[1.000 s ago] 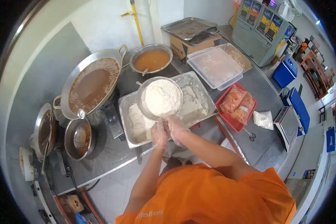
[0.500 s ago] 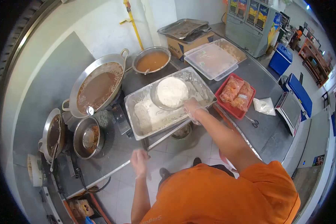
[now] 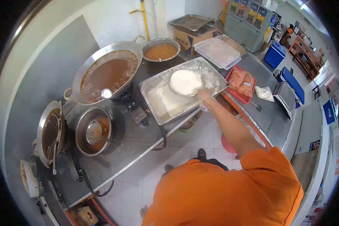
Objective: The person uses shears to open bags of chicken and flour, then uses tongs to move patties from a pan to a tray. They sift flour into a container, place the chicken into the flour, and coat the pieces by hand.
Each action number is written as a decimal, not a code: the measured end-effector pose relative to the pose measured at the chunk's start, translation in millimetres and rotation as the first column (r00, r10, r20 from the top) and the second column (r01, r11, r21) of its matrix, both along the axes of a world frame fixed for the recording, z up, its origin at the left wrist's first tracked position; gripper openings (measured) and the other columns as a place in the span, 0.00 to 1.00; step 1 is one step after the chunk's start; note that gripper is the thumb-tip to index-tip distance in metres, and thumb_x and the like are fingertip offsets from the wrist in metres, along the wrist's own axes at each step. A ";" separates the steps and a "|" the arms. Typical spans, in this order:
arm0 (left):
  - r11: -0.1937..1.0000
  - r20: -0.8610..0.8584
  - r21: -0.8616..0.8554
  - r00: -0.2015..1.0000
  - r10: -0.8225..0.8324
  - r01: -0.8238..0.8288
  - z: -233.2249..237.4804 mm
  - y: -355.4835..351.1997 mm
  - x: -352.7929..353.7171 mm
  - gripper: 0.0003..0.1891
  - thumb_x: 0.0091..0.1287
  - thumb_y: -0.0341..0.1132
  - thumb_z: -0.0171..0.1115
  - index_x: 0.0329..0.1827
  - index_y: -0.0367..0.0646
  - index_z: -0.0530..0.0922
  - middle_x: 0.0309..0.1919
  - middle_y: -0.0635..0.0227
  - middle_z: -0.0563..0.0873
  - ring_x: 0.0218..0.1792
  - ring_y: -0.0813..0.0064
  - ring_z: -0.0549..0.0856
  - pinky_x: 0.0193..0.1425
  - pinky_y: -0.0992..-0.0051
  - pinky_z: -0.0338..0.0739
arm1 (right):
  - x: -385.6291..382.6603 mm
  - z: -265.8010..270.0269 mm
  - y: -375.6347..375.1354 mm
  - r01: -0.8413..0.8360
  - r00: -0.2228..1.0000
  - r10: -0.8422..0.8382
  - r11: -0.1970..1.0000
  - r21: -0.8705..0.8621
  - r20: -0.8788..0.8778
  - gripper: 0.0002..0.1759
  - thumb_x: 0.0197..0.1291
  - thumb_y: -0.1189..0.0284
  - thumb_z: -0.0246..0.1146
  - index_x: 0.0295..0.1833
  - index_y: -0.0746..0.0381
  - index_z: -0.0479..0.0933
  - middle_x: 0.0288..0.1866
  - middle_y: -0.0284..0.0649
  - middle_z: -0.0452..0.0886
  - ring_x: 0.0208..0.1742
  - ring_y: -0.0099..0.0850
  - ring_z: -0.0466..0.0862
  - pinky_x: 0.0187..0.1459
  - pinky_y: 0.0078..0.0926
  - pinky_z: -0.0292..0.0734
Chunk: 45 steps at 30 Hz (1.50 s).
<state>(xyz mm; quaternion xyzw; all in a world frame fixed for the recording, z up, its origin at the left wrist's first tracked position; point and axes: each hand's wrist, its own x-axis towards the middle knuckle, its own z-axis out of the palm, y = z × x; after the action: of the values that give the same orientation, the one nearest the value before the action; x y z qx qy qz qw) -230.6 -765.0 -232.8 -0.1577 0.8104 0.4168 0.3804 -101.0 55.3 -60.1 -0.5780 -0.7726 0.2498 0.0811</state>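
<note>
My right hand (image 3: 205, 96), in a thin clear glove, grips the near rim of a round metal bowl (image 3: 184, 82) heaped with white flour. The bowl hangs low over a large rectangular metal tray (image 3: 154, 84) that holds more flour, on a steel counter. My right arm reaches out from an orange shirt. My left hand does not show; it is somewhere down beside my body.
A big wok of brown liquid (image 3: 109, 73) and a bowl of orange sauce (image 3: 161, 51) stand behind the tray. A red basket of bagged orange pieces (image 3: 242, 83), a clear lidded box (image 3: 216, 51), scissors (image 3: 257, 106) and a scale (image 3: 286, 96) lie right. Two pots (image 3: 94, 132) sit left.
My left hand let go of the flour bowl, dropped away and left the view. My right hand carried the bowl farther over the tray, and the view drifted left.
</note>
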 end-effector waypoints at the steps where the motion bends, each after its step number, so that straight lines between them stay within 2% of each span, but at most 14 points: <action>1: 0.999 0.069 -0.019 0.997 0.039 -0.038 -7.2 -17.4 -1.2 0.16 0.74 0.45 0.54 0.36 0.41 0.76 0.25 0.66 0.80 0.24 0.72 0.78 0.26 0.70 0.74 | -0.5 19.2 -8.2 0.066 0.997 -0.067 0.997 -0.040 -0.037 0.20 0.65 0.64 0.54 0.47 0.71 0.81 0.49 0.61 0.83 0.54 0.55 0.83 0.52 0.44 0.79; 8: 0.959 0.339 0.099 0.915 0.218 -0.265 -46.9 -38.4 -47.6 0.17 0.74 0.49 0.54 0.37 0.43 0.77 0.26 0.66 0.80 0.24 0.70 0.78 0.25 0.69 0.71 | -11.4 14.9 0.6 -0.038 0.988 0.035 0.999 0.023 0.148 0.17 0.61 0.68 0.57 0.45 0.68 0.84 0.46 0.54 0.86 0.53 0.47 0.86 0.53 0.38 0.81; 10: 0.968 0.265 0.150 0.952 0.155 -0.199 -36.5 -15.0 -54.5 0.17 0.74 0.50 0.53 0.38 0.44 0.77 0.27 0.66 0.80 0.24 0.70 0.78 0.25 0.70 0.70 | -31.2 12.0 -16.3 -0.174 0.831 -0.011 0.945 0.278 0.557 0.16 0.59 0.69 0.57 0.45 0.65 0.85 0.46 0.52 0.86 0.51 0.45 0.86 0.53 0.38 0.81; 14: 0.983 0.060 0.180 0.998 -0.031 0.020 6.2 39.6 -63.9 0.16 0.74 0.49 0.53 0.43 0.44 0.75 0.29 0.64 0.82 0.24 0.69 0.79 0.24 0.72 0.68 | -13.0 48.3 -13.4 -0.333 0.837 0.177 0.916 0.224 0.518 0.15 0.60 0.69 0.57 0.45 0.64 0.85 0.45 0.52 0.86 0.49 0.45 0.87 0.51 0.40 0.82; 17: 0.983 0.173 0.173 0.985 0.029 -0.059 7.3 58.6 -72.0 0.17 0.74 0.50 0.52 0.46 0.43 0.75 0.30 0.62 0.83 0.24 0.68 0.79 0.25 0.70 0.69 | -16.4 48.8 -23.4 0.047 0.998 -0.059 0.963 0.265 0.039 0.15 0.61 0.69 0.56 0.40 0.66 0.86 0.45 0.57 0.85 0.46 0.47 0.87 0.51 0.44 0.81; 20: 0.977 0.204 0.213 0.977 -0.067 0.022 -26.6 31.0 -68.7 0.19 0.75 0.51 0.51 0.47 0.42 0.75 0.32 0.60 0.84 0.25 0.66 0.80 0.26 0.67 0.72 | -16.7 49.7 -37.2 -0.299 0.839 0.101 0.906 0.298 0.534 0.16 0.60 0.69 0.57 0.47 0.65 0.85 0.44 0.52 0.87 0.47 0.44 0.88 0.49 0.39 0.83; 22: 0.948 0.161 0.299 0.973 -0.167 0.114 -20.8 27.8 -70.6 0.19 0.75 0.51 0.50 0.48 0.42 0.75 0.33 0.59 0.84 0.25 0.66 0.80 0.27 0.66 0.73 | -30.9 130.9 -82.9 0.383 0.852 -0.453 0.881 -0.278 -0.262 0.16 0.62 0.69 0.55 0.47 0.65 0.85 0.45 0.51 0.87 0.48 0.43 0.88 0.51 0.40 0.82; 25: 0.770 0.012 0.046 0.770 -0.638 0.637 7.8 39.7 -68.2 0.19 0.74 0.50 0.51 0.48 0.41 0.75 0.35 0.59 0.84 0.26 0.64 0.81 0.29 0.63 0.76 | -23.3 38.8 -40.2 0.299 0.917 -0.278 0.954 0.035 -0.286 0.17 0.63 0.69 0.53 0.47 0.67 0.84 0.46 0.54 0.86 0.49 0.46 0.87 0.50 0.42 0.82; 27: 0.990 0.227 0.136 0.974 0.002 -0.034 -28.6 25.0 -65.1 0.20 0.73 0.51 0.54 0.47 0.39 0.75 0.34 0.58 0.84 0.26 0.63 0.81 0.30 0.64 0.77 | -20.3 10.6 -25.3 0.251 0.935 -0.210 0.961 0.112 -0.287 0.18 0.64 0.68 0.52 0.46 0.68 0.84 0.47 0.55 0.85 0.49 0.48 0.87 0.49 0.43 0.81; 34: 0.974 0.226 0.222 0.974 -0.022 -0.030 -56.5 14.5 -60.8 0.22 0.71 0.52 0.56 0.46 0.38 0.75 0.30 0.59 0.83 0.24 0.65 0.80 0.26 0.67 0.74 | -5.2 46.1 -45.6 0.276 0.954 -0.251 0.950 0.149 -0.165 0.19 0.64 0.64 0.54 0.45 0.67 0.83 0.46 0.60 0.84 0.50 0.54 0.85 0.49 0.44 0.80; 36: 0.990 0.299 0.140 0.953 -0.037 -0.006 -35.6 30.1 -61.6 0.19 0.73 0.48 0.54 0.47 0.37 0.75 0.31 0.57 0.83 0.25 0.63 0.82 0.24 0.66 0.74 | -8.0 104.5 -68.5 0.311 0.922 -0.333 0.941 -0.134 -0.198 0.18 0.63 0.66 0.54 0.44 0.66 0.84 0.45 0.59 0.84 0.49 0.53 0.85 0.49 0.45 0.80; 39: 0.906 0.102 0.347 0.951 -0.293 0.242 -76.2 18.8 -61.1 0.15 0.74 0.42 0.53 0.47 0.37 0.75 0.32 0.57 0.84 0.27 0.63 0.84 0.23 0.66 0.73 | -6.7 24.3 -32.7 0.244 0.956 -0.230 0.968 0.063 -0.183 0.18 0.62 0.65 0.55 0.43 0.67 0.84 0.45 0.59 0.84 0.49 0.53 0.85 0.49 0.45 0.80; 42: 0.956 0.279 0.292 0.956 -0.094 0.010 -43.4 41.0 -57.7 0.10 0.73 0.37 0.53 0.46 0.38 0.75 0.33 0.59 0.84 0.28 0.65 0.84 0.22 0.67 0.72 | -3.4 -40.6 10.2 -0.046 0.998 0.053 0.978 0.203 -0.031 0.17 0.60 0.65 0.58 0.42 0.68 0.84 0.45 0.60 0.84 0.48 0.53 0.85 0.49 0.45 0.79; 45: 0.889 0.465 0.433 0.882 -0.079 -0.148 -71.0 31.0 -76.6 0.09 0.72 0.36 0.53 0.45 0.40 0.75 0.32 0.60 0.84 0.27 0.66 0.84 0.22 0.68 0.72 | -13.9 -1.4 -23.4 0.224 0.935 -0.194 0.972 0.072 -0.295 0.19 0.61 0.63 0.58 0.40 0.70 0.83 0.44 0.61 0.84 0.48 0.53 0.85 0.49 0.46 0.79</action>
<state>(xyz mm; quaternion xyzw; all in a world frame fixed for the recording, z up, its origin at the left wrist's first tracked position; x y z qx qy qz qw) -307.1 -734.0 -303.8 -0.1751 0.5698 0.5513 0.5837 -114.9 32.0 -61.5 -0.6097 -0.6988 0.2801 0.2482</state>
